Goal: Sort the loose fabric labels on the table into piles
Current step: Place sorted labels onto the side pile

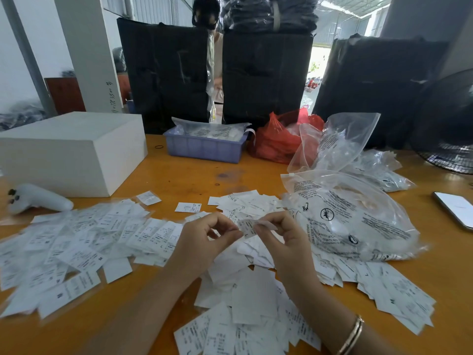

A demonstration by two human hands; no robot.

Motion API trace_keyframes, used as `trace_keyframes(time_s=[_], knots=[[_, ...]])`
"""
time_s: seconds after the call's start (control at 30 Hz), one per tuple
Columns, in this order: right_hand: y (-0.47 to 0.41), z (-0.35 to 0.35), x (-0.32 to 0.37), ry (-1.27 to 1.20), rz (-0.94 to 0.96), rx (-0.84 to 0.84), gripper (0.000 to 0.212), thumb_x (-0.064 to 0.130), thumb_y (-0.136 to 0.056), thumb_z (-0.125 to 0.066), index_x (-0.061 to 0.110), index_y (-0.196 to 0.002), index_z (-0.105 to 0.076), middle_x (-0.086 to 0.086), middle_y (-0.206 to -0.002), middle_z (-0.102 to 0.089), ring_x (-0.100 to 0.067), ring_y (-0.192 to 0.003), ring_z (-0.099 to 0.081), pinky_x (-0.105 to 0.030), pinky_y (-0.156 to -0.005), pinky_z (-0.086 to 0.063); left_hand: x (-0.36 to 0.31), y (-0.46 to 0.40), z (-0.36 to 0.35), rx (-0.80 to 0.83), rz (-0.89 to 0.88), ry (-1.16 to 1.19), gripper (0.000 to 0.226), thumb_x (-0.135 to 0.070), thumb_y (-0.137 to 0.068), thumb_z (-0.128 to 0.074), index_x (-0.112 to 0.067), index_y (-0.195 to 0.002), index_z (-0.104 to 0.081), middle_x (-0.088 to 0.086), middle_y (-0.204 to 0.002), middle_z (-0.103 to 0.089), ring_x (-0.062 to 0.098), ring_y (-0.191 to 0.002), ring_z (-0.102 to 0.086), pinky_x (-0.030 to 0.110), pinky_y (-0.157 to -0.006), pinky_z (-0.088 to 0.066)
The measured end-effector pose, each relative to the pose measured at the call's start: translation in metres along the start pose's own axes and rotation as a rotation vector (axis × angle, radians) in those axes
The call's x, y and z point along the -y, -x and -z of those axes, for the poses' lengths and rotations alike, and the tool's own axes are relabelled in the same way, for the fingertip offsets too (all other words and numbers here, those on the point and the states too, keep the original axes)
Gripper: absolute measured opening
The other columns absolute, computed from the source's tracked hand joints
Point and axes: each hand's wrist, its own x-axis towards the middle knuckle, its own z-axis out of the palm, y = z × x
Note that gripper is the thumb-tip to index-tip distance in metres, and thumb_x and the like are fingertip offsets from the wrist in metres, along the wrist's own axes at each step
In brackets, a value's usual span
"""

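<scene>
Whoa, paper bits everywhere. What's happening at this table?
A person is sorting small white fabric labels. The left hand and right hand together pinch one label above the wooden table. A spread pile lies to the left, and a loose heap lies under and around the hands. A clear printed bag sits to the right, with a white box and a purple tray farther back.

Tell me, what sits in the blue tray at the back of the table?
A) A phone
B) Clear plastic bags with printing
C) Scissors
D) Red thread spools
B: the blue tray holds clear plastic bags with dark printing; the phone lies on the table far to the right.
</scene>
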Motion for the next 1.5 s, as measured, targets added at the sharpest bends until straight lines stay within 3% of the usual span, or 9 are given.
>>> trace_keyframes(time_s=[0.37, 0.53, 0.83, 1.0, 1.23, 1.37, 1.5], knots=[[-0.0029, 0.0065, -0.0007, 0.162, 0.029, 0.093, 0.030, 0.004, -0.084, -0.067, 0.032, -0.077, -0.058, 0.022, -0.077, -0.064, -0.001, -0.079, -0.059, -0.011, -0.070, -0.043, -0.0002, -0.0001, 0.0026, 0.006, 0.057, 0.052, 0.017, -0.052, -0.070, -0.060, -0.035, -0.072, -0.066, -0.028, -0.075, -0.067, -0.003, -0.075, -0.060, 0.007, -0.055, -0.045], [-0.0045, 0.0076, 0.0009, 0.059, -0.021, 0.049, 0.020, 0.003, -0.085, -0.064, 0.022, -0.078, -0.060, 0.019, -0.074, -0.063, 0.002, -0.073, -0.057, -0.010, -0.067, -0.043, -0.0012, 0.0001, 0.0025, 0.022, 0.082, 0.063, 0.018, -0.052, -0.070, -0.060, -0.036, -0.073, -0.067, -0.025, -0.073, -0.069, 0.001, -0.072, -0.062, 0.009, -0.058, -0.048], [-0.0021, 0.0025, 0.0031, -0.112, -0.141, -0.006, 0.013, 0.012, -0.086, -0.064, 0.022, -0.078, -0.062, 0.007, -0.074, -0.063, -0.006, -0.073, -0.058, -0.017, -0.066, -0.047, -0.0041, 0.0006, 0.0033, 0.025, 0.103, 0.082, 0.014, -0.049, -0.072, -0.059, -0.038, -0.073, -0.067, -0.024, -0.072, -0.069, -0.005, -0.069, -0.062, 0.006, -0.054, -0.044], [-0.0033, 0.0046, 0.0046, -0.169, -0.178, -0.047, 0.011, 0.013, -0.086, -0.065, 0.021, -0.078, -0.063, 0.003, -0.075, -0.065, -0.010, -0.074, -0.060, -0.018, -0.066, -0.048, -0.0038, 0.0009, 0.0036, 0.027, 0.100, 0.089, 0.017, -0.053, -0.072, -0.057, -0.040, -0.073, -0.068, -0.024, -0.072, -0.069, -0.004, -0.073, -0.063, 0.004, -0.063, -0.044], [-0.0037, 0.0038, 0.0064, -0.157, -0.204, 0.034, 0.011, 0.008, -0.085, -0.065, 0.019, -0.081, -0.063, 0.006, -0.073, -0.066, -0.010, -0.073, -0.062, -0.020, -0.064, -0.050, -0.0043, 0.0013, 0.0036, 0.044, 0.089, 0.113, 0.022, -0.057, -0.071, -0.057, -0.038, -0.067, -0.068, -0.023, -0.075, -0.070, 0.000, -0.074, -0.063, 0.006, -0.058, -0.046], [-0.0025, 0.0039, 0.0057, -0.127, -0.213, 0.092, 0.010, 0.008, -0.086, -0.064, 0.017, -0.083, -0.062, 0.011, -0.070, -0.065, -0.001, -0.066, -0.059, -0.014, -0.058, -0.045, -0.0038, 0.0018, 0.0032, 0.053, 0.089, 0.122, 0.023, -0.057, -0.071, -0.057, -0.038, -0.065, -0.068, -0.022, -0.076, -0.071, 0.003, -0.075, -0.062, 0.009, -0.052, -0.045], [-0.0047, 0.0068, 0.0049, -0.167, -0.223, 0.008, 0.008, 0.012, -0.086, -0.064, 0.019, -0.083, -0.065, -0.001, -0.080, -0.069, -0.020, -0.080, -0.064, -0.030, -0.072, -0.052, -0.0051, 0.0013, 0.0037, 0.056, 0.081, 0.119, 0.023, -0.058, -0.070, -0.057, -0.039, -0.070, -0.068, -0.022, -0.075, -0.071, 0.004, -0.072, -0.064, 0.010, -0.053, -0.047]])
